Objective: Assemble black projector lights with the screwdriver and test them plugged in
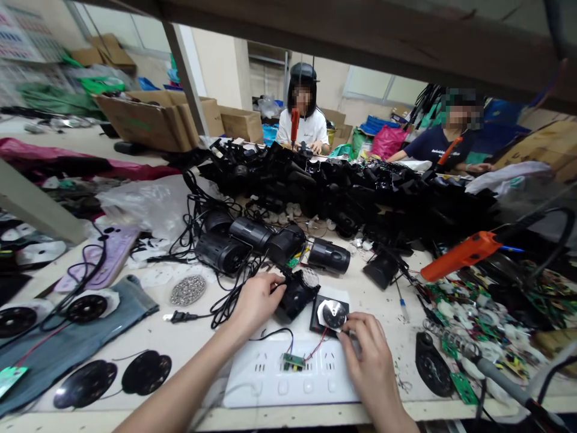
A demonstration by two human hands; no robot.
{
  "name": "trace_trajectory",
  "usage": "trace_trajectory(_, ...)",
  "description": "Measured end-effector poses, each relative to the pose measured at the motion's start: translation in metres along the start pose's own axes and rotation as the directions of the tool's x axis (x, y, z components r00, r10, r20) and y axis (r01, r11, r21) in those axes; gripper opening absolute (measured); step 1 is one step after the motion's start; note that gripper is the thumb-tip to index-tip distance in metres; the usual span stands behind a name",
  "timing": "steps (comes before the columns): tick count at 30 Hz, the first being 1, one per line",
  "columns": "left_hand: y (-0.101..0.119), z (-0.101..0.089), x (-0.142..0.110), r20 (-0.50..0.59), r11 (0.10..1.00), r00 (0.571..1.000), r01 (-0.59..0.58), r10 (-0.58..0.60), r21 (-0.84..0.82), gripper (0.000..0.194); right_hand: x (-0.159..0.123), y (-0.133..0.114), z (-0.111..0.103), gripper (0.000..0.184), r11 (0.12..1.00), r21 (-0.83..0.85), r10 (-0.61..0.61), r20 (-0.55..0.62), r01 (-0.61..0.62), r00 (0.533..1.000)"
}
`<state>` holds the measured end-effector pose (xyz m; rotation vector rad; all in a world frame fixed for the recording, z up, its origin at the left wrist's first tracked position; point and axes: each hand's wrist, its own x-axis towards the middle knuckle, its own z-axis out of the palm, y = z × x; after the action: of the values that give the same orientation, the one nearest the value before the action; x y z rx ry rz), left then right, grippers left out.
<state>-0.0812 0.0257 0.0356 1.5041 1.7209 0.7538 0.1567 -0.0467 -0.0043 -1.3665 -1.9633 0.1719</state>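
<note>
My left hand (261,299) is closed, its thumb and fingers pinching the edge of a black plastic housing (296,296). With thumb and fingertips, my right hand (367,349) grips the rim of a small round disc (334,314), dark and shiny in the middle with a white edge. The disc lies over a black square block (319,322). Red wire runs from near the disc to a small green circuit board (294,361), which rests on a white power strip (270,388) below my hands. A dark wire leads from the board toward the housing.
Several black cylindrical housings (328,256) and a tangle of cables stand behind my hands. An orange electric screwdriver (462,255) hangs at right above heaped circuit boards and parts. A soldering iron (502,380) lies front right. Two people work across the bench, beyond piled black parts.
</note>
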Motion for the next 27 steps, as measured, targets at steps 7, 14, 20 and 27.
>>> trace_trajectory(7,-0.001,-0.018,-0.027,0.343,0.738,0.924,0.351,-0.171,-0.577,0.024,0.0,0.003,0.004,0.01,0.998,-0.003,-0.057,-0.047,0.057,0.997)
trace_trajectory(14,0.036,-0.059,-0.053,0.665,-0.013,0.725,0.678,0.179,-0.735,0.022,0.005,0.017,0.004,0.011,0.968,-0.075,-0.239,0.016,0.239,0.971)
trace_trajectory(20,0.041,-0.07,-0.056,0.196,0.371,0.976,0.216,-0.09,-0.903,0.026,0.007,0.028,0.005,0.013,0.932,-0.151,-0.327,0.039,0.329,0.944)
trace_trajectory(27,-0.018,-0.063,-0.076,0.33,0.107,0.89,0.378,-0.315,-0.919,0.045,0.008,0.044,0.005,0.022,0.867,-0.216,-0.45,0.044,0.449,0.892)
